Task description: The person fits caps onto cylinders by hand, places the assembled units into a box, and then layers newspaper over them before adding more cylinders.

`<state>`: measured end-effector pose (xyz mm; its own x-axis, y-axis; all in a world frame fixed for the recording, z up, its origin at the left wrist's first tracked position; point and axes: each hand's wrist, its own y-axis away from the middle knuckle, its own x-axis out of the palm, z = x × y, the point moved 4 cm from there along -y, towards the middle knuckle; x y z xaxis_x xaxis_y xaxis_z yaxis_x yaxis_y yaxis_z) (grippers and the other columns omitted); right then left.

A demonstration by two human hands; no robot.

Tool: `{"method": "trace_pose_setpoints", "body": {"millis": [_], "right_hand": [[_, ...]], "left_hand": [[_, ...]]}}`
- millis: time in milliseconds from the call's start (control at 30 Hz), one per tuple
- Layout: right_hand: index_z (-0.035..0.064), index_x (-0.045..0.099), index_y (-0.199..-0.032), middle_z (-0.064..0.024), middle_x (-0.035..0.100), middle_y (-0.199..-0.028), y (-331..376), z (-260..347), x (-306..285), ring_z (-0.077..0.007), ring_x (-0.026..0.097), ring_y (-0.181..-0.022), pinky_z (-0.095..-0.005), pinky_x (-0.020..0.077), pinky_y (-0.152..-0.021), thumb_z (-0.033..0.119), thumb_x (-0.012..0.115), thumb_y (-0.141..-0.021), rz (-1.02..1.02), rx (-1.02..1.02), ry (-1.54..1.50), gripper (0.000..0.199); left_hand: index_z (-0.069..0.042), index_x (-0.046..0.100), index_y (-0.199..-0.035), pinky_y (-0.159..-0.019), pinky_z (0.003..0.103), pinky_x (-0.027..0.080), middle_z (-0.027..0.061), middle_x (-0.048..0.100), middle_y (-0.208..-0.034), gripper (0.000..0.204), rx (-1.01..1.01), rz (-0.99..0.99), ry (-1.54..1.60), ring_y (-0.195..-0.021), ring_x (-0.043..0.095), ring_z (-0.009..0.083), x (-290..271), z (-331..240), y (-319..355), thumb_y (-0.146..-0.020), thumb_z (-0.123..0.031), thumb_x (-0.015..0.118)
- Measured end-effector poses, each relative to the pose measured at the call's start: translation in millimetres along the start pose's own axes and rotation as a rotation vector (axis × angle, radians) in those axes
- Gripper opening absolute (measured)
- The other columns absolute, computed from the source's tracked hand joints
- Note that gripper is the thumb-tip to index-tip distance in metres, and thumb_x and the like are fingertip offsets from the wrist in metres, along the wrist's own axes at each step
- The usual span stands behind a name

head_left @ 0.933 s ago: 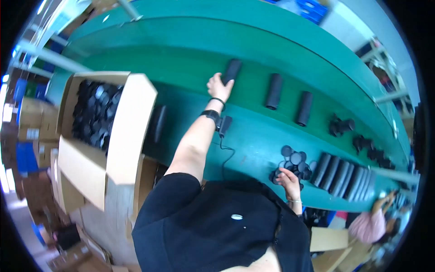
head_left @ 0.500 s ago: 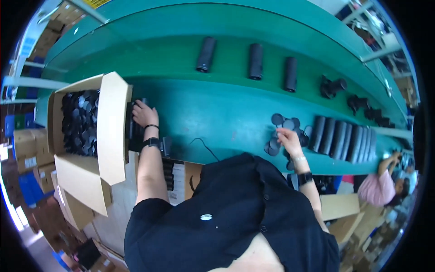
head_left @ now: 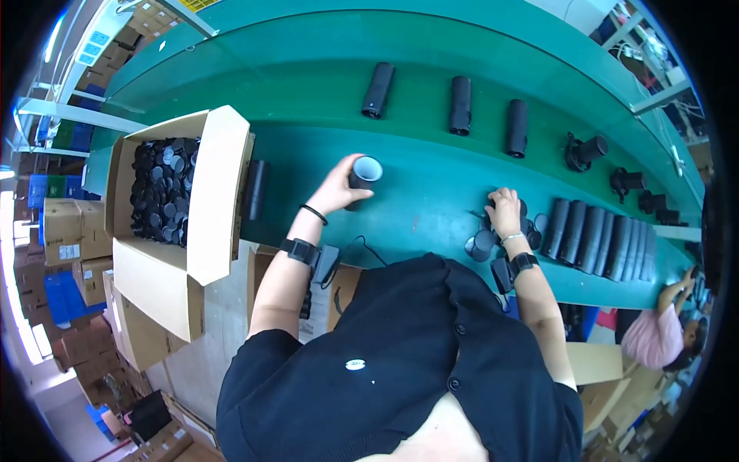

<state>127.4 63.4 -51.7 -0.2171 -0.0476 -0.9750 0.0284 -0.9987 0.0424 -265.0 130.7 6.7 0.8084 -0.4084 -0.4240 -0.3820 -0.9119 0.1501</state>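
My left hand (head_left: 339,187) is wrapped round a black tube (head_left: 362,181), held over the bench with its hollow end turned up. On the right, my right hand (head_left: 504,213) reaches into a loose pile of flat black discs (head_left: 483,242), its fingers bent and closed on a disc that they partly hide. Right of that pile, several black tubes (head_left: 593,235) lie side by side in a row. Another black tube (head_left: 256,189) rests on the bench beside the carton, apart from my left hand.
An open carton (head_left: 219,196) full of black discs stands at the left. Farther back lie three black tubes (head_left: 460,105) and several black flanged parts (head_left: 585,150). A cable (head_left: 371,252) lies on the green bench (head_left: 419,189) near my body. Another person (head_left: 654,339) works at far right.
My left hand has moved right from beside the carton, bringing a tube over the bench. My right hand has lowered onto the disc pile. The view has shifted slightly.
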Motion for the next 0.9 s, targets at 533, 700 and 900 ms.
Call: {"method": "trace_pose_setpoints", "body": {"millis": [533,700,900], "right_hand": [[0.0108,0.061,-0.109,-0.0086,0.058,-0.105,27,45,-2,-0.0291,0.052,-0.107,-0.0417,0.0412,-0.091,0.008,0.076,-0.063,0.246,-0.242,-0.113,0.049],[0.0074,0.062,-0.099,-0.0104,0.059,-0.096,27,30,22,-0.0307,0.055,-0.099,-0.0404,0.0436,-0.085,0.000,0.070,-0.064,0.180,-0.187,-0.195,0.036],[0.0066,0.060,-0.089,-0.0117,0.059,-0.099,20,33,31,-0.0307,0.054,-0.102,-0.0423,0.0432,-0.085,0.010,0.066,-0.074,0.157,-0.136,-0.170,0.017]], "left_hand": [[-0.005,0.034,-0.133,-0.095,0.033,0.043,0.0075,0.054,-0.117,0.076,-0.174,0.041,0.626,-0.111,0.052,0.0180,86,-5,-14,-0.072,-0.007,0.079],[-0.004,0.038,-0.129,-0.093,0.032,0.044,0.0061,0.056,-0.113,0.072,-0.146,-0.002,0.656,-0.107,0.054,0.0168,90,0,-11,-0.071,-0.009,0.081],[-0.004,0.042,-0.128,-0.090,0.030,0.046,0.0042,0.058,-0.111,0.070,-0.137,0.024,0.639,-0.103,0.056,0.0157,91,-6,-8,-0.070,-0.009,0.082]]}}
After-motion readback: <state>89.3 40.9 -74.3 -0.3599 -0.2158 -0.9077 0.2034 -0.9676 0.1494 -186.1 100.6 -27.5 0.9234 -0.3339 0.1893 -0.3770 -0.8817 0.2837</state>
